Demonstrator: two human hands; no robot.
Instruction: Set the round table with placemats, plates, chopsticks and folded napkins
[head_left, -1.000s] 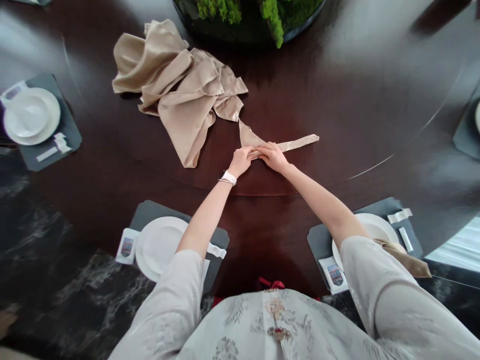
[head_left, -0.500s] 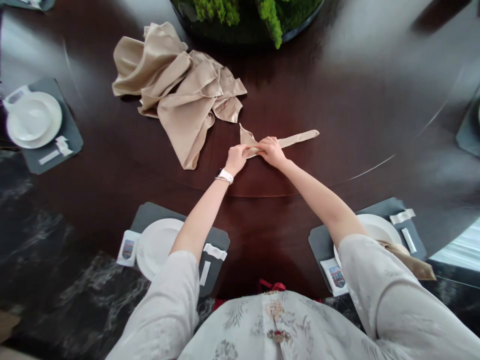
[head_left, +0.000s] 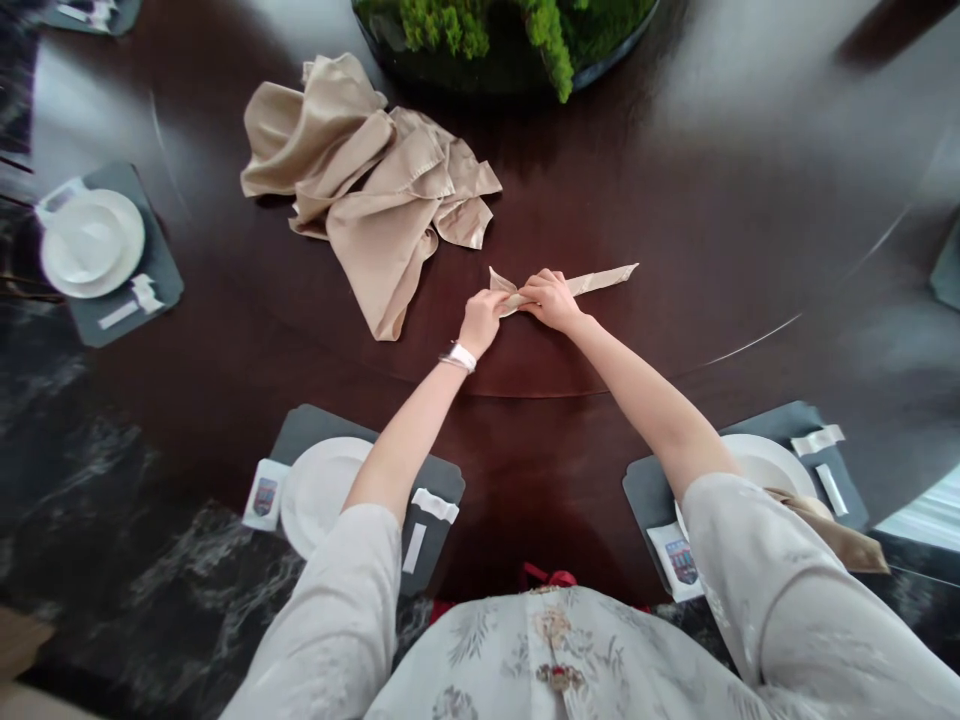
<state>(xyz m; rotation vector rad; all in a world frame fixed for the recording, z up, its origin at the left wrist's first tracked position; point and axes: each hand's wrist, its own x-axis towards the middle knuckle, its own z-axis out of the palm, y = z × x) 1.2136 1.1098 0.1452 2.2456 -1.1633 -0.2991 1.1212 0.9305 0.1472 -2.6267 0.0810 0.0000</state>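
A beige cloth napkin [head_left: 604, 279], rolled into a narrow strip, lies across the dark wooden table [head_left: 525, 440]. At its left end my left hand [head_left: 482, 319] pinches the cloth, with a small pointed corner standing up beside the fingers. Close against it, my right hand [head_left: 550, 299] has its fingers closed over the rolled middle. The thin tail of the strip reaches out to the right past this hand. Just beyond my left hand sits a loose heap of beige napkins [head_left: 375, 180]. My fingers cover part of the roll.
Place settings flank my arms: a left white plate [head_left: 319, 495] on a grey placemat [head_left: 442, 480], and a right white plate [head_left: 769, 460] with a folded napkin [head_left: 859, 540]. Another plate [head_left: 94, 245] stands far left. A planter with green moss [head_left: 450, 25] occupies the table's middle.
The upright corner at the left end has become smaller as the cloth is rolled tighter. Both hands stay close together on the napkin. The whole view has shifted slightly.
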